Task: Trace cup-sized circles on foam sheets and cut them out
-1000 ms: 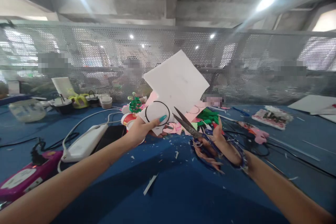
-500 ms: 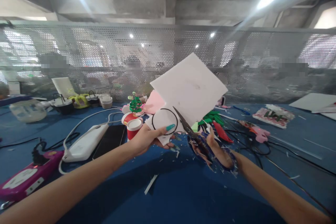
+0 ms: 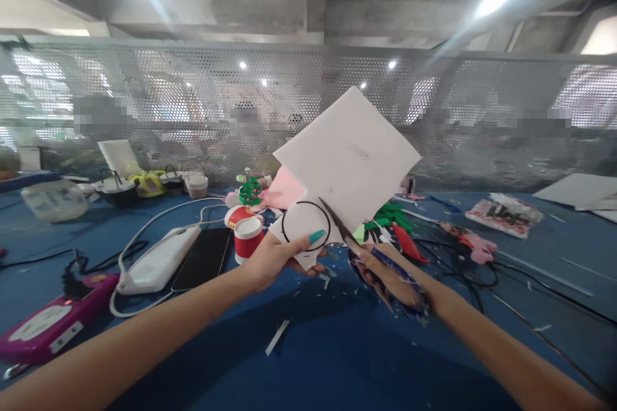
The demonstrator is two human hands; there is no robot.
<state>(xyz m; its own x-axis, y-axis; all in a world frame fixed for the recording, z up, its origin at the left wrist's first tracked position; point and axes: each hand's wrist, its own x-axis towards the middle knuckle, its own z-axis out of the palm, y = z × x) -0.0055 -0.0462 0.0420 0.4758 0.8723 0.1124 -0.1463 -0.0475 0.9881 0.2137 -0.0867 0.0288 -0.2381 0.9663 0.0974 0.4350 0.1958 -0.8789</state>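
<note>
My left hand [image 3: 284,257] pinches a white sheet [image 3: 349,151], thumb on top, beside a black circle outline drawn on its near end. The sheet is held up above the table, with its wide part pointing away from me. In my right hand [image 3: 393,279] is a pair of scissors [image 3: 347,234] with dark blades and blue handles wrapped in ragged tape. The blades lie at the sheet, just right of the circle, where the paper narrows. Left of my left hand stands a red and white paper cup [image 3: 248,239].
A black phone [image 3: 202,260], a white power bank [image 3: 161,263] with a cable and a purple power strip [image 3: 53,321] lie on the left. To the right are a pink glue gun [image 3: 475,247], cables and a plastic bag [image 3: 504,213]. Behind stands a perforated metal panel [image 3: 193,96].
The fingers of my right hand have drawn together on the scissor handles, and the blades have closed somewhat. My left hand keeps its hold on the sheet.
</note>
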